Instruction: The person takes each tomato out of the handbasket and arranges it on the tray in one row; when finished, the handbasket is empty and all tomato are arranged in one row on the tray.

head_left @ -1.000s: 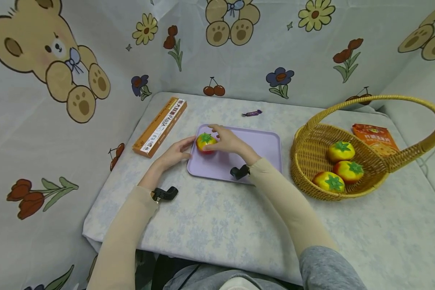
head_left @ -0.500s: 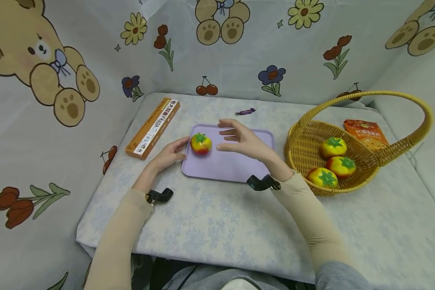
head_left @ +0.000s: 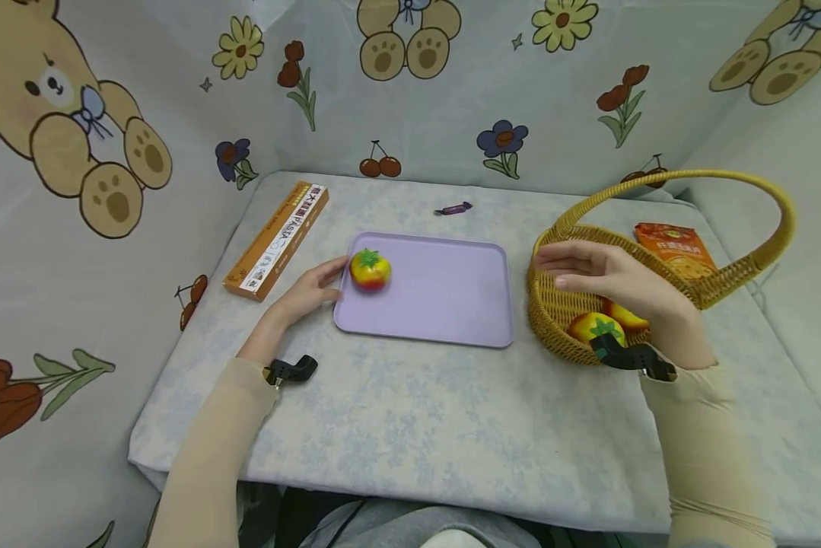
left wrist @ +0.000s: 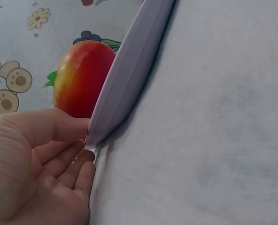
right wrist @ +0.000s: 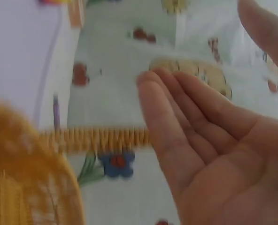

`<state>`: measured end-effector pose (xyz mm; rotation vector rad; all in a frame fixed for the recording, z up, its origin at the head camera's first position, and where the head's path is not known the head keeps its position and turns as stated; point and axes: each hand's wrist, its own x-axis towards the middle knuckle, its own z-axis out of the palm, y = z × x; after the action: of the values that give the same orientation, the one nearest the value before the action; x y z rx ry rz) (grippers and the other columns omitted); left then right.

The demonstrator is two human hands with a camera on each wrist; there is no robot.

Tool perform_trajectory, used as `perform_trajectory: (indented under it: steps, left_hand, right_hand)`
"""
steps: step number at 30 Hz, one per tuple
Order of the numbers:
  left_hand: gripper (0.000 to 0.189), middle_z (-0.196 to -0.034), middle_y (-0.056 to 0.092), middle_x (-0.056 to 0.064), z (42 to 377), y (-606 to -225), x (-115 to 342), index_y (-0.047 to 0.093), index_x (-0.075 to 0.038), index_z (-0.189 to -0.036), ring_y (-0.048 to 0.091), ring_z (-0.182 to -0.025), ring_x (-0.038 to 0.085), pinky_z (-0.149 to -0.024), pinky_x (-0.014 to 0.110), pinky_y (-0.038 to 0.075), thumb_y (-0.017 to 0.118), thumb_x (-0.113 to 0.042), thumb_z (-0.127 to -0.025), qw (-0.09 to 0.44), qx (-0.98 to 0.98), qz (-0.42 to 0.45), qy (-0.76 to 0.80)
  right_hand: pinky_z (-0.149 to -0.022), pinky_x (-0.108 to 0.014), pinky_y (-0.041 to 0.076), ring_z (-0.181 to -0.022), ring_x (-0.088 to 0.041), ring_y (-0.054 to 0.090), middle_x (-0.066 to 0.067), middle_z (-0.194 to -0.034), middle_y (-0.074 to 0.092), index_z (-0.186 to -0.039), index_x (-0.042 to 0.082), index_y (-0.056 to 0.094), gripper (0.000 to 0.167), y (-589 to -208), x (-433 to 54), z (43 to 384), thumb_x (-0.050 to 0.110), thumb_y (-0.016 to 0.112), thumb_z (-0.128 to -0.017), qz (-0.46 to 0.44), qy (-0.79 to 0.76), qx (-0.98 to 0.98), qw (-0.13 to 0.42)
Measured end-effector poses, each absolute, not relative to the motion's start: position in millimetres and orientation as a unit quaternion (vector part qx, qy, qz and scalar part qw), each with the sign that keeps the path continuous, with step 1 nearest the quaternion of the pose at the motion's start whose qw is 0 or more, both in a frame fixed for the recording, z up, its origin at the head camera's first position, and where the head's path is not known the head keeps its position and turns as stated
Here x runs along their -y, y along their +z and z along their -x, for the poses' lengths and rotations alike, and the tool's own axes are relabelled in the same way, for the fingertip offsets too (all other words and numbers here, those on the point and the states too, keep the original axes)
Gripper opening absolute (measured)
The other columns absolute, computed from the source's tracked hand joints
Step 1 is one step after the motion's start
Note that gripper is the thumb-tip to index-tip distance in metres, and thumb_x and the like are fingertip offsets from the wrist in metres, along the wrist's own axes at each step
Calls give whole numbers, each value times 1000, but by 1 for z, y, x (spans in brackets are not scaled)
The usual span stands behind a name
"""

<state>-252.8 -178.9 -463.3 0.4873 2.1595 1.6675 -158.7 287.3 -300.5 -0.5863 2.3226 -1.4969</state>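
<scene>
On the left side of a lilac tray (head_left: 431,293) sits one yellow-and-red fruit (head_left: 370,270) with a green leafy top. My left hand (head_left: 305,295) rests against the tray's left rim, thumb and fingertips touching the edge; in the left wrist view the thumb (left wrist: 59,126) meets the rim beside the fruit. Over the wicker basket (head_left: 547,304) hovers my right hand (head_left: 612,278), fingers extended and holding nothing. Below it, similar fruits (head_left: 597,327) lie in the basket, partly hidden by the hand and wrist. The right wrist view shows the bare palm (right wrist: 233,178) near the handle.
An orange pasta box (head_left: 276,240) lies left of the tray. A purple-wrapped candy (head_left: 454,208) is behind the tray. Behind the basket, whose tall handle (head_left: 759,183) arches up, lies a red-orange packet (head_left: 676,250). Patterned cloth hangs behind the table.
My right hand has let go of the fruit on the tray and moved right, over the basket. The left hand stays at the tray's rim. The head view has shifted slightly.
</scene>
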Motion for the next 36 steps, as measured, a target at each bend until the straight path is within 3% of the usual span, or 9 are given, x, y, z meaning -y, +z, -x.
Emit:
perform_trajectory:
  steps: [2,6,10,13,14,18,23,36]
  left_hand:
    - [69,-154,22,11,252,-463,180,27,-4,-148,21,-139,27,-113,37,20,55,10,-86,185,-766,-174,590]
    - [70,-154,21,12,252,-463,180,27,-3,-148,21,-139,27,-113,36,20,55,11,-86,184,-761,-176,596]
    - [70,-154,22,12,252,-463,180,27,-4,-148,22,-139,26,-113,36,22,55,11,-85,178,-762,-175,597]
    - [70,-154,22,11,251,-463,180,28,-4,-148,22,-139,26,-113,35,22,55,11,-85,180,-765,-172,594]
    - [70,-154,22,11,251,-463,180,28,-4,-148,21,-139,25,-113,35,21,54,11,-85,181,-765,-171,594]
    - [70,-154,20,11,250,-463,179,26,-4,-149,19,-140,25,-113,36,19,53,11,-86,186,-763,-173,594]
    - [70,-155,18,11,250,-463,179,25,-3,-149,17,-140,25,-114,37,16,53,11,-87,192,-760,-171,597]
    - [69,-154,21,12,252,-464,180,27,-2,-148,20,-140,24,-113,34,19,53,11,-86,183,-765,-174,592]
  right_hand:
    - [-89,-22,49,-114,-12,55,-8,-130,54,-136,-5,42,42,-300,-308,158,5,51,-96,191,-511,-821,170]
    - [-86,-13,45,-112,-4,51,-3,-130,54,-139,2,43,47,-299,-343,162,22,53,-97,104,-438,-884,125]
    - [-101,-36,37,-123,-21,39,-12,-143,40,-143,7,39,66,-306,-372,177,45,55,-92,-7,-370,-924,92]
    - [-101,-60,28,-125,-39,32,-23,-144,34,-144,0,35,76,-318,-387,187,50,55,-91,-39,-352,-931,88]
    - [-101,-62,26,-125,-43,31,-27,-142,34,-143,-3,35,77,-322,-391,189,50,55,-90,-41,-347,-933,88]
    - [-97,-64,29,-120,-49,35,-35,-132,41,-138,-10,38,80,-333,-402,196,51,56,-90,-41,-294,-951,90]
    - [-94,-67,30,-119,-54,32,-37,-132,38,-131,-12,44,81,-340,-408,204,56,55,-88,-50,-225,-963,139]
    - [-92,-67,33,-115,-56,35,-41,-132,34,-135,-18,33,96,-357,-397,216,58,60,-83,-21,-173,-969,178]
